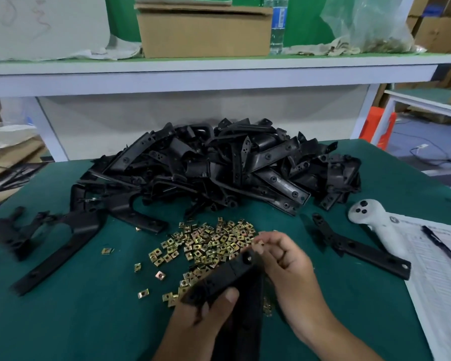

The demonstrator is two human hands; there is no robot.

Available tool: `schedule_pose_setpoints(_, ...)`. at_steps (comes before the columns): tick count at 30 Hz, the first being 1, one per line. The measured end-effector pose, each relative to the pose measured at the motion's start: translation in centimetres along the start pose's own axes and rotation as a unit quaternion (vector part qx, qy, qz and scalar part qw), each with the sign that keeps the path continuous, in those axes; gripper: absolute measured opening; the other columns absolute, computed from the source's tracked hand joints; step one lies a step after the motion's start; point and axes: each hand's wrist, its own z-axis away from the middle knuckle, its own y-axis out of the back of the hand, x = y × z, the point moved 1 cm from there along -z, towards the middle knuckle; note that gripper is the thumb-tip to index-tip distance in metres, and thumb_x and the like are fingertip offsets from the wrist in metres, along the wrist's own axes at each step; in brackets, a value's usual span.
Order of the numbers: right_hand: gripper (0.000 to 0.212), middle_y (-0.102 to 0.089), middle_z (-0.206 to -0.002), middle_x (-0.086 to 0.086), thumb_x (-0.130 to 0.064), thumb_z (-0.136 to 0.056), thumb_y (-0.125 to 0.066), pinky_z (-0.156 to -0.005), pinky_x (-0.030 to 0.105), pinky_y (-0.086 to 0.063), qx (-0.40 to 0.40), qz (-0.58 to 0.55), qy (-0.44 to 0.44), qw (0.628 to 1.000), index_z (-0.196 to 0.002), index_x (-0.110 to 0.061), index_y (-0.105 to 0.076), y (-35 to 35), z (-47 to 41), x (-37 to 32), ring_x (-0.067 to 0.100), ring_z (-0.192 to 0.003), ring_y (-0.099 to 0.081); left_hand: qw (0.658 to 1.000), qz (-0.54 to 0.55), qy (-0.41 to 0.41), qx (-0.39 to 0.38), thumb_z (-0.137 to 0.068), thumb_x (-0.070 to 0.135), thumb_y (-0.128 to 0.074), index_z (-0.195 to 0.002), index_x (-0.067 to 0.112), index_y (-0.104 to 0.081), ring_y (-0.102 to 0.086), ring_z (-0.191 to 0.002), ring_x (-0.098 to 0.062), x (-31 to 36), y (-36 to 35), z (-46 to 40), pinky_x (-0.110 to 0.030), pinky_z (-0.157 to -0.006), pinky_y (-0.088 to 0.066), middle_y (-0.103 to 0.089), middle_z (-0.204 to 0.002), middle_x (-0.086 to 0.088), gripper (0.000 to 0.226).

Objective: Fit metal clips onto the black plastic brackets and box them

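**Clip meets bracket on the green bench**

Head view: a green table stands below a white shelf carrying one cardboard box. The left hand grips a black bracket by its near end, thumb curled on top. The right hand pinches one metal clip at its fingertips, just beside the bracket's far end. Loose clips, too many to count, lie scattered just beyond both hands. A large heap of brackets sits farther back. Three separate brackets lie flat: two at left, one at right. One white controller rests beside a paper form bearing one pen.
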Motion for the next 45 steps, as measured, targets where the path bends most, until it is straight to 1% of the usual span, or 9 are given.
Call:
schedule_pose_setpoints(4,0.046,-0.069,-0.084,0.007,-0.062,-0.069,-0.082,-0.070,0.030,-0.049,-0.020,0.029,0.013,0.999,-0.086,-0.022,-0.069,0.4,-0.2,-0.3,0.016,-0.075,-0.061,0.997,-0.058,0.050,-0.029,-0.074,0.056,-0.071,-0.106,0.049,-0.073,-0.073,-0.091,-0.007,0.1,0.3,-0.1,-0.016,-0.075,-0.051,-0.079,-0.094,0.009,0.033)
schedule_pose_setpoints(8,0.044,-0.073,-0.081,0.007,-0.059,-0.058,-0.091,-0.063,0.023,-0.051,-0.031,-0.015,0.013,0.999,-0.086,-0.030,-0.071,0.9,-0.6,-0.7,0.015,-0.069,-0.060,0.995,-0.091,0.024,-0.016,-0.082,0.048,-0.071,-0.109,0.055,-0.070,-0.071,-0.097,0.001,0.0,0.7,-0.1,-0.007,-0.074,-0.049,-0.077,-0.100,0.016,0.028)
schedule_pose_setpoints(11,0.037,-0.077,-0.085,0.008,-0.056,-0.062,-0.089,-0.064,0.021,-0.049,-0.032,0.013,0.025,0.999,-0.086,-0.032,-0.074,1.3,-0.7,-1.1,0.013,-0.074,-0.063,0.991,-0.135,0.003,-0.012,-0.083,0.058,-0.072,-0.103,0.054,-0.073,-0.072,-0.087,0.002,0.1,0.9,0.1,-0.008,-0.069,-0.049,-0.077,-0.092,0.018,0.021)
schedule_pose_setpoints(16,0.011,-0.078,-0.088,0.009,-0.030,-0.075,-0.079,-0.069,0.016,-0.052,-0.077,0.034,0.017,0.996,-0.084,-0.026,-0.076,1.2,-0.4,-1.4,0.010,-0.080,-0.072,0.966,-0.255,-0.041,0.003,-0.086,0.059,-0.069,-0.092,0.064,-0.068,-0.067,-0.069,0.007,0.3,1.0,0.2,-0.007,-0.057,-0.044,-0.071,-0.075,0.028,0.008)
schedule_pose_setpoints(27,0.002,-0.076,-0.083,0.002,-0.024,-0.082,-0.073,-0.070,0.015,-0.052,-0.131,0.081,0.006,0.988,-0.083,-0.023,-0.075,0.9,-0.1,-1.0,0.008,-0.077,-0.070,0.963,-0.261,-0.069,-0.002,-0.085,0.059,-0.064,-0.086,0.032,-0.075,-0.063,-0.063,0.001,-0.4,1.5,0.1,-0.008,-0.055,-0.040,-0.068,-0.070,0.019,0.029)
schedule_pose_setpoints(32,0.003,-0.074,-0.079,-0.004,-0.027,-0.083,-0.074,-0.068,0.014,-0.051,-0.141,0.106,0.006,0.984,-0.084,-0.025,-0.076,1.1,-0.2,-0.7,0.004,-0.073,-0.067,0.960,-0.267,-0.083,-0.023,-0.090,0.051,-0.065,-0.093,0.049,-0.072,-0.064,-0.067,0.004,-0.1,1.5,0.1,-0.006,-0.058,-0.040,-0.068,-0.074,0.024,0.008)
schedule_pose_setpoints(37,0.004,-0.074,-0.076,-0.006,-0.025,-0.082,-0.074,-0.068,0.013,-0.050,-0.156,0.117,0.007,0.981,-0.084,-0.023,-0.076,1.4,-0.5,-0.7,0.003,-0.072,-0.067,0.962,-0.257,-0.085,-0.027,-0.089,0.049,-0.067,-0.094,0.048,-0.073,-0.063,-0.065,0.005,-0.1,1.8,-0.1,-0.008,-0.056,-0.041,-0.067,-0.071,0.025,0.008)
schedule_pose_setpoints(41,0.005,-0.073,-0.076,-0.007,-0.025,-0.083,-0.074,-0.068,0.012,-0.050,-0.180,0.136,0.006,0.974,-0.084,-0.020,-0.075,1.9,-0.7,-1.1,0.003,-0.071,-0.066,0.961,-0.257,-0.093,-0.051,-0.088,0.057,-0.063,-0.100,0.064,-0.067,-0.062,-0.064,0.006,-0.1,1.7,-0.1,-0.009,-0.055,-0.041,-0.068,-0.073,0.027,0.015)
schedule_pose_setpoints(45,0.007,-0.075,-0.081,-0.002,-0.028,-0.084,-0.074,-0.067,0.015,-0.051,-0.201,0.184,0.016,0.962,-0.084,-0.021,-0.074,2.3,-0.9,-1.6,0.006,-0.073,-0.067,0.955,-0.273,-0.101,-0.060,-0.085,0.065,-0.061,-0.099,0.066,-0.066,-0.062,-0.062,-0.003,-0.4,2.0,-0.2,-0.024,-0.054,-0.048,-0.069,-0.075,0.020,0.015)
